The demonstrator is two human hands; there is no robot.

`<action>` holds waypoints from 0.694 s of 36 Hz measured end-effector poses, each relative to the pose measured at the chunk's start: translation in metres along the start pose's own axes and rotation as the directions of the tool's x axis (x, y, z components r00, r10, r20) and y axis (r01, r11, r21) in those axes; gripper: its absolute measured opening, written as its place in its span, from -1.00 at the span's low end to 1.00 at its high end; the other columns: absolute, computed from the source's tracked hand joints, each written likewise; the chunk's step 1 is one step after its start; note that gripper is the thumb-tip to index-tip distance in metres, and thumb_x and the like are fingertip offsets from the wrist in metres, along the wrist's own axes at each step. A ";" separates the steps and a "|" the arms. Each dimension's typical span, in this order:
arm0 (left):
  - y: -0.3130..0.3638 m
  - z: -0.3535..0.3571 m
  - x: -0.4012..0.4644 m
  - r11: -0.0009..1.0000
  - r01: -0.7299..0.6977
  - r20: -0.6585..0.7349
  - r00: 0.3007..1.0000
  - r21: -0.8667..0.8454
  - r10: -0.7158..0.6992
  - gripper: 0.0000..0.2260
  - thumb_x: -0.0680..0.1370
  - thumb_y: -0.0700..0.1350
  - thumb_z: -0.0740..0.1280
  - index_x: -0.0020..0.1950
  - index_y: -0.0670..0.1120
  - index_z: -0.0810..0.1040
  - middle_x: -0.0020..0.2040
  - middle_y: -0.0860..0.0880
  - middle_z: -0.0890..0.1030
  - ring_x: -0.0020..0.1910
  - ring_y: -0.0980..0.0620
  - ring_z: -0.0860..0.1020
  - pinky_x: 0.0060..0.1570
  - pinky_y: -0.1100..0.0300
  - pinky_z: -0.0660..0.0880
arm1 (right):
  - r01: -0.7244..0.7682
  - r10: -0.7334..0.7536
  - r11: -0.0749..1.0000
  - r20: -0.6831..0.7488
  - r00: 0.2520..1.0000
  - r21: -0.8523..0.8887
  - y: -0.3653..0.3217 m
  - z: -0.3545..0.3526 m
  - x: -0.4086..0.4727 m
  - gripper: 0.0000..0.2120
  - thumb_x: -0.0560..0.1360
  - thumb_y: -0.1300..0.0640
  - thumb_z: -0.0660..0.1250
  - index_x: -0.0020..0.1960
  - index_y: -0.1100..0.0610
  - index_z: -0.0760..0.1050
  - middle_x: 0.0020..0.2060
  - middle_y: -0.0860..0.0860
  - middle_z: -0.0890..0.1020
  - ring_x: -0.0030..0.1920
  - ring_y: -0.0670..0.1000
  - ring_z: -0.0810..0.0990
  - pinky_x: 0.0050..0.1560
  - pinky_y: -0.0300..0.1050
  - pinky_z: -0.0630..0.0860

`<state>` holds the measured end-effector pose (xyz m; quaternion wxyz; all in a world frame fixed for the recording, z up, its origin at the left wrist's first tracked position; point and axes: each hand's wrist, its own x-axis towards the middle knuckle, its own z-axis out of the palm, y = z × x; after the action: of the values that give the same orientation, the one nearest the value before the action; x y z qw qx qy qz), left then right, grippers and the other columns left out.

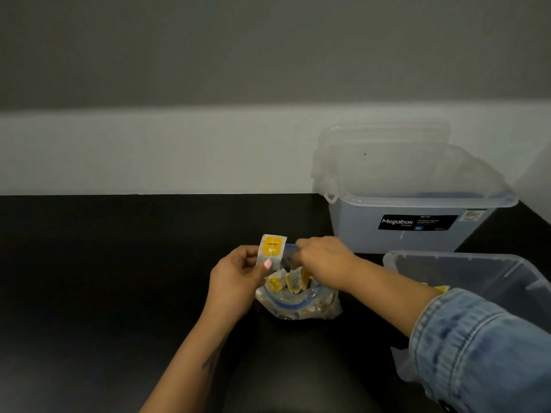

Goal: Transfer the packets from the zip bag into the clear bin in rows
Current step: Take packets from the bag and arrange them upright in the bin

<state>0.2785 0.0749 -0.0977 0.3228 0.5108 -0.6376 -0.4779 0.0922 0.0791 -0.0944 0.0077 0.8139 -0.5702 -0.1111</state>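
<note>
On the black tabletop (119, 278) sits a clear plastic zip bag with a blue seal strip (298, 302), its mouth open and holding many small white-and-yellow packets (293, 283). The left hand (235, 275) holds one white packet with a yellow label (270, 251) upright just above the bag's left edge, thumb and fingers pinched on its lower part. The right hand (323, 259), in a blue denim sleeve (483, 347), reaches into the bag's mouth with its fingers curled downward; whether this grip is clamped on a packet or the bag's rim cannot be told. To the right, a clear plastic bin (477, 272) lies near the bag, with a bit of yellow visible inside, partly hidden by the sleeve. Behind it stands a second translucent storage box with a black "Megabox" label (417, 204), its lid propped behind it against the white wall (149, 153)
</note>
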 end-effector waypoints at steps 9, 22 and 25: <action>-0.002 -0.003 -0.002 0.999 0.012 -0.015 1.000 0.043 -0.011 -0.88 0.54 -0.11 0.33 0.02 0.11 0.55 -0.05 0.12 0.64 -0.06 0.19 0.61 0.00 0.13 0.58 | -0.042 0.048 0.993 -0.052 0.997 0.114 0.003 -0.010 0.003 -0.91 0.49 0.13 0.33 -0.01 0.07 0.56 -0.08 0.00 0.42 -0.16 -0.02 0.43 -0.25 -0.17 0.35; 0.023 0.026 0.004 0.968 0.134 0.114 0.987 -0.212 -0.112 -0.85 0.61 -0.11 0.21 0.03 -0.08 0.57 -0.06 -0.06 0.67 -0.08 0.03 0.66 -0.15 0.15 0.60 | -0.085 0.112 0.605 0.021 0.994 0.791 0.025 -0.083 -0.045 -0.90 0.44 0.18 0.44 -0.11 0.02 0.56 -0.21 -0.11 0.63 -0.20 -0.18 0.59 -0.10 -0.30 0.51; 0.035 0.037 -0.002 0.895 0.242 0.257 0.955 -0.375 -0.151 -0.81 0.63 -0.13 0.15 0.05 -0.11 0.55 -0.06 -0.14 0.68 -0.11 -0.05 0.67 -0.11 0.07 0.61 | -0.109 0.152 0.566 0.027 0.988 0.817 0.031 -0.080 -0.051 -0.83 0.43 0.23 0.45 -0.13 0.00 0.52 -0.32 -0.13 0.62 -0.31 -0.23 0.58 -0.17 -0.33 0.47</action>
<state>0.2336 0.0876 -0.0769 0.2978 0.4391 -0.5024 -0.6828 0.0619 0.1064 -0.0030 -0.3457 0.6841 -0.6155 0.1835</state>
